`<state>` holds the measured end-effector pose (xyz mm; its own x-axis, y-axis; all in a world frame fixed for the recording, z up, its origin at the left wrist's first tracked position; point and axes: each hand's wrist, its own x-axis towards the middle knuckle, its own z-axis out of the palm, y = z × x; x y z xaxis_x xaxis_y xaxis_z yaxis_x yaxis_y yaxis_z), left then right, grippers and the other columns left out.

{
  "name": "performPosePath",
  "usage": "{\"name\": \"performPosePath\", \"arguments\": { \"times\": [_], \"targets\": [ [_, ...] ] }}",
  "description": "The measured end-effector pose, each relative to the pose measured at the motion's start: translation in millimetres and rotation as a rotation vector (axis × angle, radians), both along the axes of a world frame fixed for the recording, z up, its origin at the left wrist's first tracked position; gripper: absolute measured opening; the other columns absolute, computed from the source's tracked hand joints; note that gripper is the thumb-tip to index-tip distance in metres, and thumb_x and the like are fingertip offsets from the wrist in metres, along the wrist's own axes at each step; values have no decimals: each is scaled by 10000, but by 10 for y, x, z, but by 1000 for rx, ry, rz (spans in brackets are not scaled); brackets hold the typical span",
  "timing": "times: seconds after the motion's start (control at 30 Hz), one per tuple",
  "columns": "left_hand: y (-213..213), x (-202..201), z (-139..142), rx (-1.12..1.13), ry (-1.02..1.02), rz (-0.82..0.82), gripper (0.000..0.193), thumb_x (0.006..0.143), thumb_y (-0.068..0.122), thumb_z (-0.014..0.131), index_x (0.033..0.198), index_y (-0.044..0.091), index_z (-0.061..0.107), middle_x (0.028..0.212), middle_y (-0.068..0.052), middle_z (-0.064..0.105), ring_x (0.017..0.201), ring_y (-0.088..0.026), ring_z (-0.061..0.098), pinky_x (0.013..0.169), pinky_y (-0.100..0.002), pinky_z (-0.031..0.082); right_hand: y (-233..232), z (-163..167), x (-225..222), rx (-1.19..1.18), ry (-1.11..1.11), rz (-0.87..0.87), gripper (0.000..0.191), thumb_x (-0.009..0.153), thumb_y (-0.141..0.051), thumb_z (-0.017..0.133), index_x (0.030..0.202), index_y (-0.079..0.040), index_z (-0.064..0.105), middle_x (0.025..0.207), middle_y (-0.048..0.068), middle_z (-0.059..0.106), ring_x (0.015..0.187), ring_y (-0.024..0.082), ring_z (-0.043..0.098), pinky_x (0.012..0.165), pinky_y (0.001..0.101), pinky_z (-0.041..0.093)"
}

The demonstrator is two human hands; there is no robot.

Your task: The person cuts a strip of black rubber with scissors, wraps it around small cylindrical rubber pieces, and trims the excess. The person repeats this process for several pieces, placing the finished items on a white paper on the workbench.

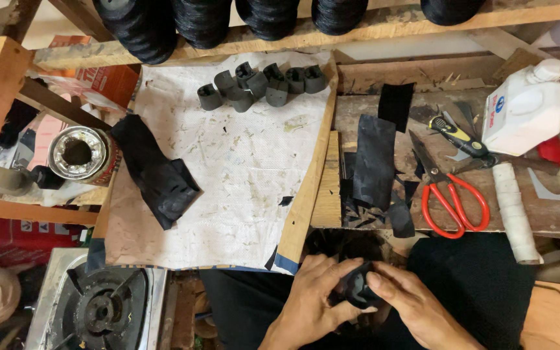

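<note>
1. the left hand (310, 299) and the right hand (409, 304) are together low in front of the body, and both close around one small black piece (358, 290).
2. the fingers of both hands press on this piece from two sides.
3. above the right hand, on the wooden worktop (552, 217), lie red scissors (452, 198) and black strips (374, 159).
4. far above the left hand a row of curved grey pieces (260, 84) stands on a white sheet (241, 162).

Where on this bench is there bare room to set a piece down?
Free: the white sheet between the curled grey pieces and black cloth. Crowded: the right board with black strips, red scissors and white bottle.
</note>
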<state>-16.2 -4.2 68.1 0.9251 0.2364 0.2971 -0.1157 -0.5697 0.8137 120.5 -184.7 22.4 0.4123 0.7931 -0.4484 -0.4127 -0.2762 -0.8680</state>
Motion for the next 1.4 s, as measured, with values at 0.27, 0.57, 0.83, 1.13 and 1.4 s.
{"name": "performPosePath", "arguments": {
  "times": [0.27,0.57,0.83,1.13,1.4],
  "targets": [
    [48,-75,-68,-493,-25,-94,576,835,166,851,1338,5,622,1329,-129,641,1254,-263,636,1097,-370,491,-2,12,104,-104,-186,23,572,925,-487,502,1258,-81,730,1098,85,781,1010,184,774,912,301,564],
    [124,-227,-332,-1103,284,6,689,854,157,793,1454,-25,506,1220,-116,642,1049,-188,619,859,-328,512,-133,388,1017,-525,-1538,-214,470,903,-372,725,1277,-88,701,1180,135,688,1079,353,653,919,436,528],
    [45,-122,-432,-1436,-57,-151,712,971,380,688,1497,-26,431,1324,-118,631,1183,-206,623,1042,-378,498,-52,399,1522,-842,-1080,27,756,774,-462,821,1440,-185,596,1058,113,793,987,286,740,890,420,549],
    [166,-247,-588,-1371,-114,-79,768,992,416,696,1520,-61,407,1275,-148,647,1104,-239,648,1016,-391,500,-383,-80,1164,-6,-485,-468,480,862,-168,718,1323,-72,627,1099,120,736,959,170,733,767,301,626],
    [209,-204,-545,-1351,-24,-164,814,980,449,692,1548,-50,392,1242,-128,658,1102,-218,647,995,-368,501,-509,-172,171,-492,-707,311,606,755,-399,936,1179,-81,644,907,127,655,794,232,628,716,341,480]
  ]
}}
